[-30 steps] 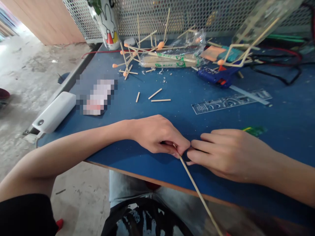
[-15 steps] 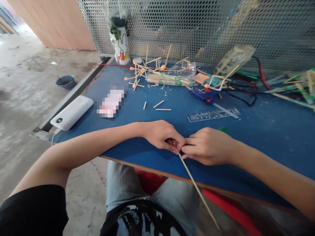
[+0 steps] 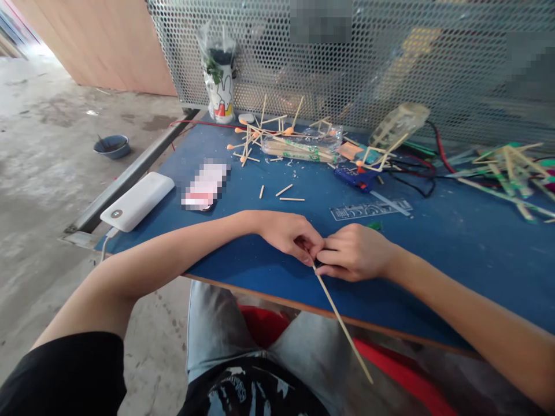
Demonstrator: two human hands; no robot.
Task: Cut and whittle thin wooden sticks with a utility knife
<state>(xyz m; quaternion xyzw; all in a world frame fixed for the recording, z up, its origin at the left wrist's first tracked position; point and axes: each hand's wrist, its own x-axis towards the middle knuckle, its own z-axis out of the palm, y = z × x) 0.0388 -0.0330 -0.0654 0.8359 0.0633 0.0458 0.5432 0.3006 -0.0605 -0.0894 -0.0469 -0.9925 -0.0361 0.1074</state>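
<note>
My left hand [image 3: 291, 236] is closed in a pinch on a long thin bamboo stick [image 3: 342, 320] close to its upper end. The stick slants down to the right, past the table edge and over my lap. Against the left fingertips rests my right hand [image 3: 353, 252], its fingers curled and pressed together on the stick at the same spot. The stick's top end is hidden among the fingers. Beyond the hands lie three short cut stick pieces, among them a flat-lying one [image 3: 292, 199].
Joined stick frames with orange ends [image 3: 255, 136] stand at the back beside a bagged stick bundle [image 3: 299, 149]. A blue glue gun [image 3: 355, 179] lies near a clear stencil ruler [image 3: 368, 209]. On the left are a white power bank [image 3: 137, 201] and a pixelated phone-like object [image 3: 207, 185].
Both hands keep their hold on the stick, the right a little closer to the left. The stick's lower end sits slightly higher and further left. The view has shifted a little.
</note>
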